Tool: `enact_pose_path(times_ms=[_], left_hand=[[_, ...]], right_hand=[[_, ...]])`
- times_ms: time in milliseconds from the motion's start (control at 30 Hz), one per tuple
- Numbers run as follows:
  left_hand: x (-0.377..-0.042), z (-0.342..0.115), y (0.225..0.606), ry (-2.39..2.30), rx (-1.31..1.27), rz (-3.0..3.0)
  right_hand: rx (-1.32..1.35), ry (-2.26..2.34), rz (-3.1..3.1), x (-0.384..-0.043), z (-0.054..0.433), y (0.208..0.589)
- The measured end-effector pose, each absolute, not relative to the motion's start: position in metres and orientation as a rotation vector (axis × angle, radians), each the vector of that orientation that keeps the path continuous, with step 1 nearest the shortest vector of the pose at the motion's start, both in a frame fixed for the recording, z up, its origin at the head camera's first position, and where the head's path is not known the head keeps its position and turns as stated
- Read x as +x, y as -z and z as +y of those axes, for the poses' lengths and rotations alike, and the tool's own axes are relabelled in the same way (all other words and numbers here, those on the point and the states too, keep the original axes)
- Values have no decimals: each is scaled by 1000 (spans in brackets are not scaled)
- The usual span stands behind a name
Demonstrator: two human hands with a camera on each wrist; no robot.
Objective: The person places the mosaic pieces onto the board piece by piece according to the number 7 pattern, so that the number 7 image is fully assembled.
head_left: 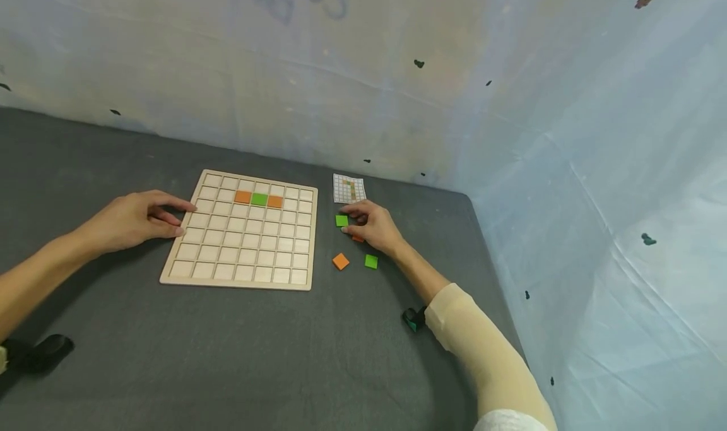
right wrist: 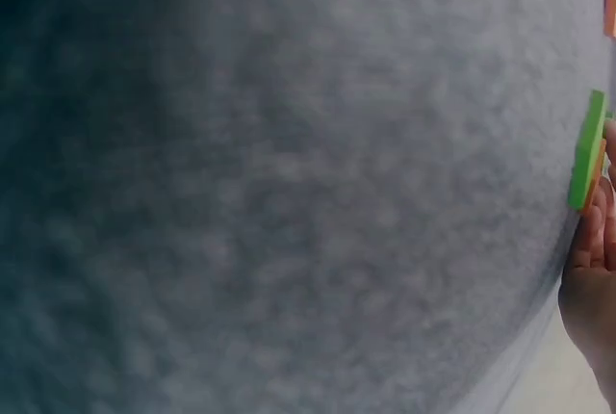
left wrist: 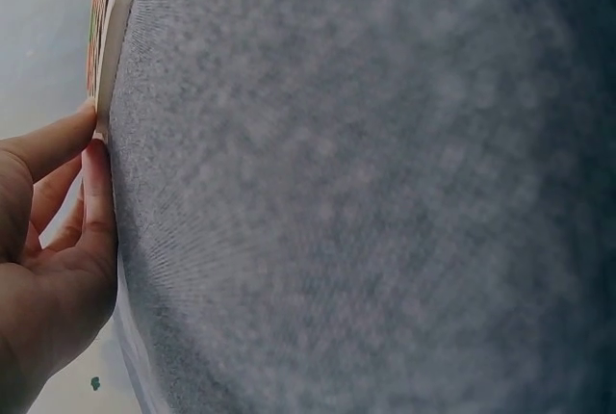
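A square wooden grid board (head_left: 244, 287) lies on the table at left of centre, with orange (head_left: 243, 197), green (head_left: 259, 199) and orange (head_left: 275, 202) tiles side by side in an upper row. My left hand (head_left: 133, 221) touches the board's left edge with its thumb and fingertips; the left wrist view has them against the rim (left wrist: 117, 29). Right of the board, my right hand (head_left: 376, 228) pinches a loose green tile (head_left: 341, 221) between thumb and index finger. Under that hand an orange tile (head_left: 358, 238) is partly hidden.
Another orange tile (head_left: 341, 262) and a green tile (head_left: 371, 262) lie nearer me on the dark grey table (head_left: 238, 349). Beyond my right hand is a small printed grid card (head_left: 342, 190) with a coloured pattern. Pale sheeting (head_left: 363, 90) rises behind the table and at its right.
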State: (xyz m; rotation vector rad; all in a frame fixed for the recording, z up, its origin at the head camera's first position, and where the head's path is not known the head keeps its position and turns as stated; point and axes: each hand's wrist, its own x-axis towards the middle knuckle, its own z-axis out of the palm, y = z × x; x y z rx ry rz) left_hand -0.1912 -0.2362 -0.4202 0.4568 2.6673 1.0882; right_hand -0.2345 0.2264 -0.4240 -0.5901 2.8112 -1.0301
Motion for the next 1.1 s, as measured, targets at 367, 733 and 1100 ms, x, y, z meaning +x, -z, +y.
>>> enact_pose_path(times_ms=[367,733,1100], left_hand=[[-192,-238,421,-1096,473,2659],[-192,-237,420,-1106,459,2655],[-192,-237,420,-1099,432,2657]], right_hand=[[-535,1040,2826,-232,223,426],[-555,986,2872,-232,220,424],[-548,1104,2863,-236,212,421]])
